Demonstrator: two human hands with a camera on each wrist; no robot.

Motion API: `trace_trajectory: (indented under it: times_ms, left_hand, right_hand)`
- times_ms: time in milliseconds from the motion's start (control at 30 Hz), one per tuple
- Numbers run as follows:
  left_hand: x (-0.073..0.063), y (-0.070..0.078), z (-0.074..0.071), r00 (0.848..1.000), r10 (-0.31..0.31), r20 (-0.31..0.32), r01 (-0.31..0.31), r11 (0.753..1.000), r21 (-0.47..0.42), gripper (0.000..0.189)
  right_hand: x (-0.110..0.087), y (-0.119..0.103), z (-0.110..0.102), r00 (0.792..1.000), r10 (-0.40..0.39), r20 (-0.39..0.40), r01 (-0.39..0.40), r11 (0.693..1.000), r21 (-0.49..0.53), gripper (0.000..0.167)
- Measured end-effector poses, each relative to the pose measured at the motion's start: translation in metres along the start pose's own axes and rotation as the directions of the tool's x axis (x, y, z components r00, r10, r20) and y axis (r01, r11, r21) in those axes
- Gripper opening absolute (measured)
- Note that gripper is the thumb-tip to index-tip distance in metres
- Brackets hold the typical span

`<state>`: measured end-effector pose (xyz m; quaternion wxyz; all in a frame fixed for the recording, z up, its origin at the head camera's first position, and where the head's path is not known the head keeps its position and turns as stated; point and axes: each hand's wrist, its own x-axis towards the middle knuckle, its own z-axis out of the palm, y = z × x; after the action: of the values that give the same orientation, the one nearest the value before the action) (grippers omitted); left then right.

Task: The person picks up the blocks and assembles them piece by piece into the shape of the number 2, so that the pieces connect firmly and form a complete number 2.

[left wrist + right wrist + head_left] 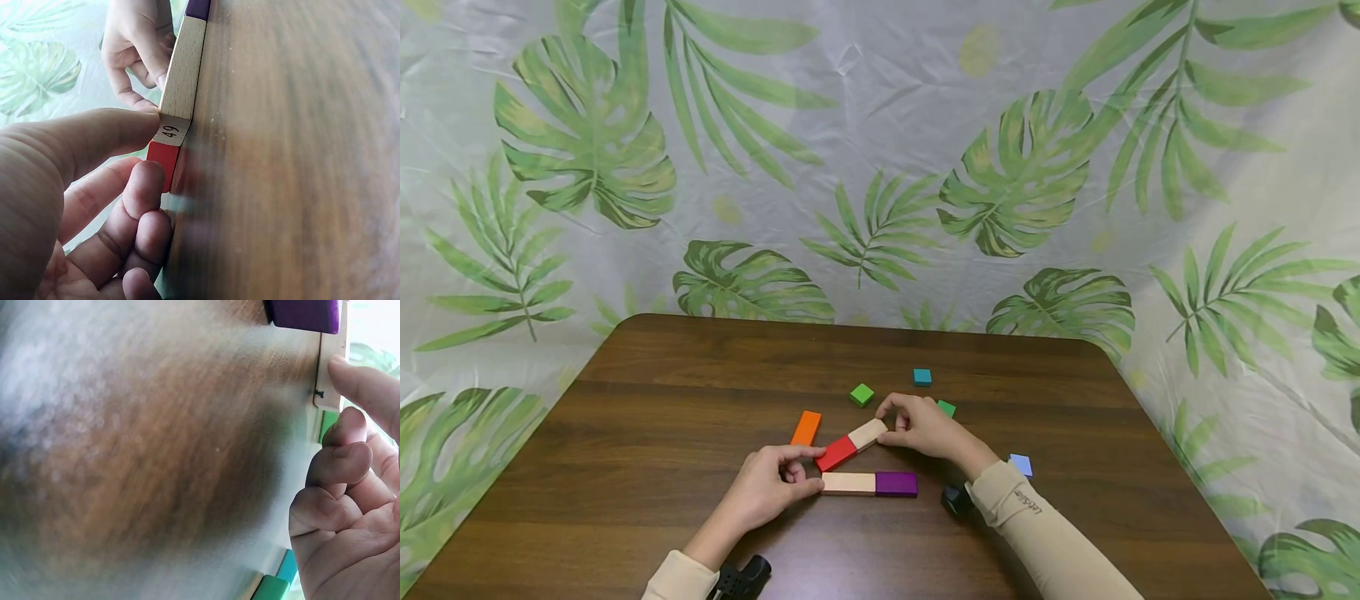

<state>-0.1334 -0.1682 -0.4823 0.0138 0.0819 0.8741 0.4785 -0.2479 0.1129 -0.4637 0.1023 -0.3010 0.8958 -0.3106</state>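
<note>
A red block point(837, 454) and a light wooden block point(868, 434) lie end to end at a slant. Below them, a second light wooden block point(848, 483) meets a purple block point(897, 484) in a straight row. My left hand point(767, 485) touches the red block's outer end with the index finger, while its thumb touches the lower light block's left end, marked 49 in the left wrist view. With thumb and index finger, my right hand point(925, 427) pinches the far end of the slanted light block. The right wrist view shows its other fingers curled.
An orange block point(806, 428) lies just beyond the left hand. Further back are a lime green block point(862, 395) and a teal block point(922, 377). A green block point(947, 407) shows partly behind the right hand, and a pale blue block point(1020, 464) sits beside the right wrist.
</note>
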Motion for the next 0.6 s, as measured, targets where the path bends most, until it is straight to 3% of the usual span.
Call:
trace_trajectory:
  times_ms: [600]
  left_hand:
    - [-0.0001, -0.0005, 0.0003, 1.0, 0.011, -0.002, -0.011, 1.0, 0.004, 0.035]
  right_hand:
    - [-0.0009, 0.0009, 0.0008, 1.0, 0.001, -0.003, -0.001, 1.0, -0.004, 0.026]
